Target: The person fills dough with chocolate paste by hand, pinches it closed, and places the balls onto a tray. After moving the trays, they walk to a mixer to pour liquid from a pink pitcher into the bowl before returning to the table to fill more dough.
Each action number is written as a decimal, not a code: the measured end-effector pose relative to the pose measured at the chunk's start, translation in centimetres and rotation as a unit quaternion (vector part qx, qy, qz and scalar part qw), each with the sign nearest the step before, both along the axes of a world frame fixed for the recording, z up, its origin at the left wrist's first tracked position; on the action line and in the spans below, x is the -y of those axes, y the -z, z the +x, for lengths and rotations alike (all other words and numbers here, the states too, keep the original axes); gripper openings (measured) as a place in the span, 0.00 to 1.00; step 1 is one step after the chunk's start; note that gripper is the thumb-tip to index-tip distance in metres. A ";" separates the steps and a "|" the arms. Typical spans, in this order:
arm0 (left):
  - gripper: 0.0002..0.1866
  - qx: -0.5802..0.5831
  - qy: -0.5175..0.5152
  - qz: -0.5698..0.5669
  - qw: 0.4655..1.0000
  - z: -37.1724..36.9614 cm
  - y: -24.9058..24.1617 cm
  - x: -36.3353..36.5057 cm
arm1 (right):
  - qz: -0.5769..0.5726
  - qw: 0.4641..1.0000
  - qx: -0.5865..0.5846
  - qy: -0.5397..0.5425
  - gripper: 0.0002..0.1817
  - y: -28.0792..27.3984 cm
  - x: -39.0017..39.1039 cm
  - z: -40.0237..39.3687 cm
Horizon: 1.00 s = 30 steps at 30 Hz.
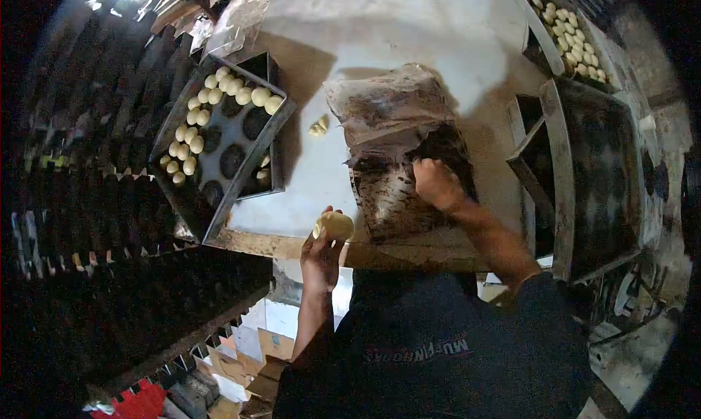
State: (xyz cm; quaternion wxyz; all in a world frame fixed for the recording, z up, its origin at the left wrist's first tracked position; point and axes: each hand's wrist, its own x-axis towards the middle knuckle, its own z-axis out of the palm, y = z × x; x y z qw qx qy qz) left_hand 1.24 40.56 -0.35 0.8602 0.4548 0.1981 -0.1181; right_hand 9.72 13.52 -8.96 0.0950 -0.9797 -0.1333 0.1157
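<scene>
A pale lump of dough [336,226] rests in my left hand [321,258], which is held at the table's front edge with its fingers curled around the lump. Over the middle of the table lies a dark, stained sheet or bag [387,192], creased across its upper half. My right hand [437,184] is closed over the right part of this sheet, and its fingertips meet dark folded material; what they hold is too hidden to name. A small scrap of dough [318,127] lies left of the sheet.
At the left, a metal tray [252,156] holds several round dough balls [235,87] over dark round marks. Another tray of dough balls [569,35] sits at the back right. Stacked dark trays [558,192] stand on the table's right side.
</scene>
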 end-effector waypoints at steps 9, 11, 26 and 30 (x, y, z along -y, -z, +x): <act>0.21 -0.079 0.076 -0.008 0.994 3.8 3.2 4.4 | 0.456 0.868 0.157 -0.116 0.10 -1.3 -0.2 -1.4; 0.20 -0.032 0.110 -0.043 0.992 3.8 4.5 5.1 | 0.352 0.912 0.183 -0.100 0.15 -2.1 -0.3 -3.8; 0.25 0.053 0.103 -0.136 0.984 0.2 -1.7 4.1 | 0.523 0.834 0.149 0.089 0.14 -6.9 -4.8 -9.3; 0.31 0.055 0.038 -0.189 0.980 -1.6 -1.4 2.4 | 0.779 0.583 -0.013 0.228 0.11 -7.8 -9.3 -9.6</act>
